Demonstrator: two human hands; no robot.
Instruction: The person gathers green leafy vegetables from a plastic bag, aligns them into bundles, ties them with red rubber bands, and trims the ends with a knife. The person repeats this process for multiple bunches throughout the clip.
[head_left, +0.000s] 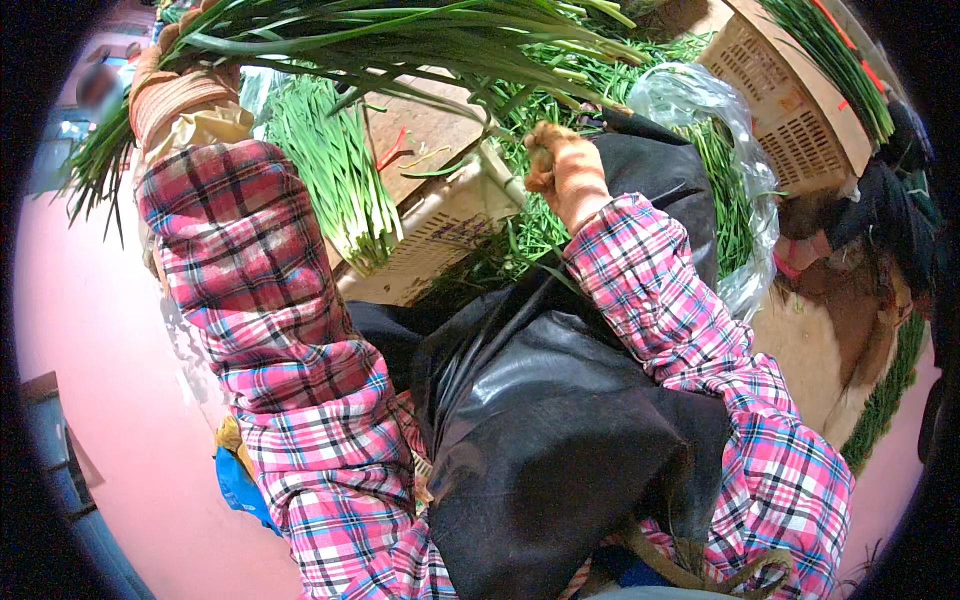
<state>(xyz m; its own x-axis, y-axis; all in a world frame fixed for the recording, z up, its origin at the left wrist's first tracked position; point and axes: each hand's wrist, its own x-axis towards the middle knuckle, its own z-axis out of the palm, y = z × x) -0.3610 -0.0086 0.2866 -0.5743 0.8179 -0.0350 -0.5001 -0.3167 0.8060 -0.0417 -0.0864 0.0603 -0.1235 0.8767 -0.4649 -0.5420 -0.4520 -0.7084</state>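
Observation:
My left hand (184, 79), in an orange knit glove, grips a large bunch of garlic chives (375, 37) at the upper left. The green leaves hang down past the wrist, and the pale stem ends reach to the right. Below that bunch's stem ends is my right hand (562, 169), also gloved, with its fingers curled in. A thin leaf runs close to its fingertips; whether they pinch it is unclear. Between my arms a neat bundle of chives (337, 172) lies on a brown board (420, 131), beside red ties (391, 150).
The board rests on a plastic crate (450, 225). Loose green leaves (536, 229) spread behind my black apron (555, 420). A clear plastic bag (757, 202) holds more greens on the right. Beyond stands another crate (799, 142) with tied chives (840, 67); another person (885, 210) is at the far right.

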